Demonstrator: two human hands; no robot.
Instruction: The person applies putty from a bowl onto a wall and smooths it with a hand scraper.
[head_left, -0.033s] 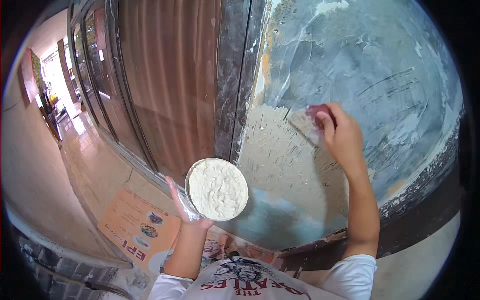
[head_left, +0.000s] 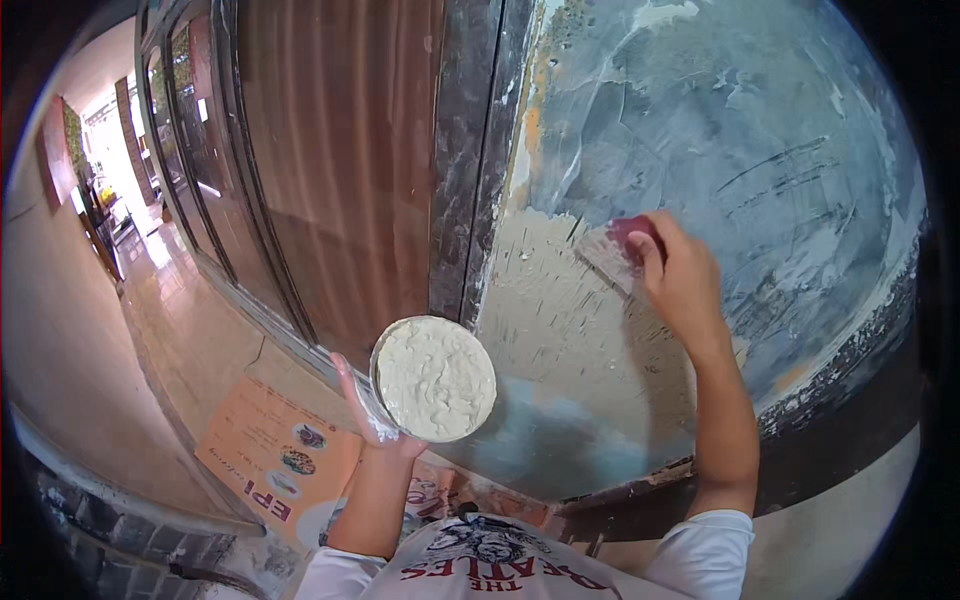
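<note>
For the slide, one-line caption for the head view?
Right hand presses a red-handled scraper to the wall; left hand holds a container of white putty.

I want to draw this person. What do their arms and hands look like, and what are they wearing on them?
Both forearms are bare, with no gloves, watch or rings that I can see. Short white sleeves end above the elbows, part of a white shirt with a red and dark print on the chest. The left hand has pale smears on its fingers. The right hand looks mostly clean.
</note>
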